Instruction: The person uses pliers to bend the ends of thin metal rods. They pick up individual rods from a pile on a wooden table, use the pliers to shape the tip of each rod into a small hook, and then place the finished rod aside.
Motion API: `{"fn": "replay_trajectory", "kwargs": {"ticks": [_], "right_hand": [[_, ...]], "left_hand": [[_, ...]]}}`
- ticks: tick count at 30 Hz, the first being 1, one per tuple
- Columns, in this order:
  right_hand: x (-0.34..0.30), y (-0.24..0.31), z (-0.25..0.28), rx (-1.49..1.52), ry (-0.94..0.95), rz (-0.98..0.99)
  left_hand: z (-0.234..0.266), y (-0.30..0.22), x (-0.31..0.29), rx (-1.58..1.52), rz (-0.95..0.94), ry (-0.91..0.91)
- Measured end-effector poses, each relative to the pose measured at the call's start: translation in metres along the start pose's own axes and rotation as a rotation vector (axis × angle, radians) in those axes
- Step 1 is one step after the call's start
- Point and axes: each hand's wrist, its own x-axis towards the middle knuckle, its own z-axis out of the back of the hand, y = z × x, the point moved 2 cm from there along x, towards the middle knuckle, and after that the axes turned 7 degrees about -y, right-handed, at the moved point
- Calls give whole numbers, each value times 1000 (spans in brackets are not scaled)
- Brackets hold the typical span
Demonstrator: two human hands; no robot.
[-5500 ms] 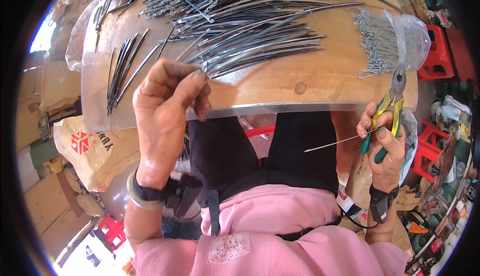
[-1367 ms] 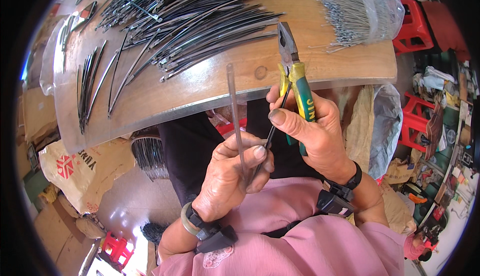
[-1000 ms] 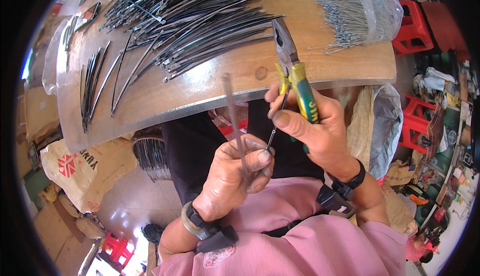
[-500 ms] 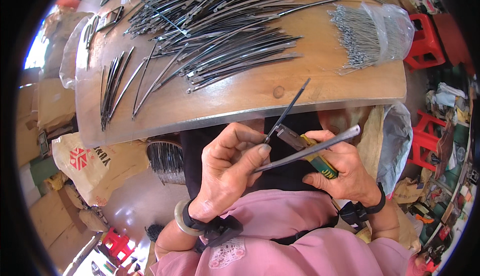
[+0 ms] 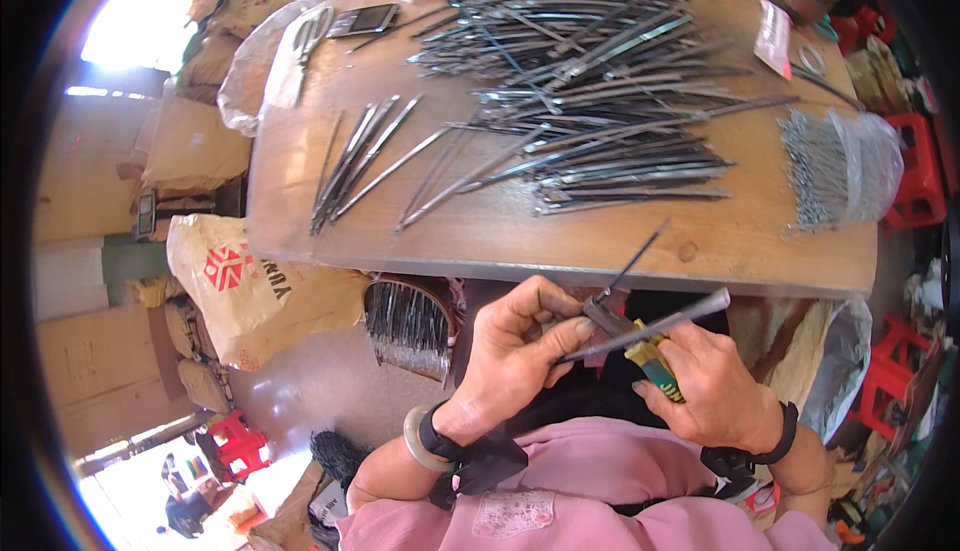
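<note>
Since a second ago, my pliers (image 5: 657,375) have tipped over: they were pointing up, and now their nose points left, close by the fingertips of my left hand (image 5: 512,349). One long grey strip (image 5: 690,314) has swung round too, from pointing up to pointing right.

My left hand has its fingers curled in, with the thumb and first finger pinched together on the grey strip. That strip comes out from under my left fingers, goes across in front of the pliers, and ends just above my right hand (image 5: 715,381). One thin dark strip (image 5: 636,258) sticks up and to the right from my left fingertips. I can't tell if the pliers bite on it, or if the two strips are one bent piece.

My right hand is wrapped round the pliers' handles, its back turned up, its thumb poking out to the left. Both my arms come up from below and lean in, so my hands are near each other.

Beyond my hands is the worktop (image 5: 450,246). A big pile of strips (image 5: 590,71) lies on it, past my left hand. Some wires (image 5: 812,166) in a clear bag lie up and right of my right hand.
</note>
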Motion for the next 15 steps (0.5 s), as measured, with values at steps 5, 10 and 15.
{"fn": "replay_trajectory", "kwargs": {"ticks": [5, 10, 15], "right_hand": [[23, -9, -1, 189, 29, -33], [7, -30, 9, 329, -230, -375], [7, -34, 4, 285, -203, -326]], "left_hand": [[37, -31, 4, -33, 43, -185], [99, -53, 41, 278, -489, -419], [102, -55, 63, 1259, -779, -435]]}}
